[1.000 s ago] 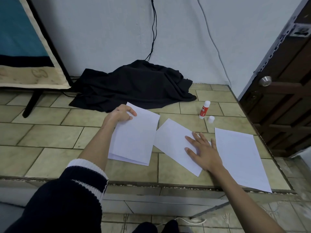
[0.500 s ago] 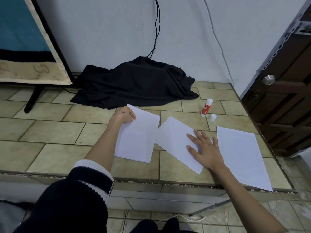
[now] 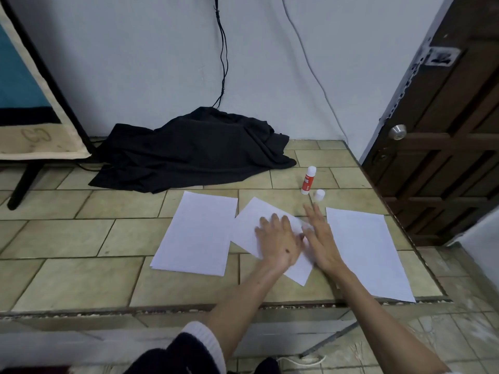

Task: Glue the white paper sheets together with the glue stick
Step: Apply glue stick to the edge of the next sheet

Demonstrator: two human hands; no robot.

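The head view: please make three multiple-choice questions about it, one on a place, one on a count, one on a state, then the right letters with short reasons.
1. Where does the glue stick stand?
A. on the black cloth
B. on the tiles beyond the paper sheets
C. in the right hand

2. How many groups of white paper lie apart?
A. three
B. one
C. five

3. The glue stick is
A. capped
B. uncapped
C. lying flat

Answers: 1 B, it stands on bare tile; 2 A, left, middle, right; 3 B, its cap stands beside it.

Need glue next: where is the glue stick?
Head view, right of centre: the glue stick stands uncapped, its cap beside it, beyond the right hand.
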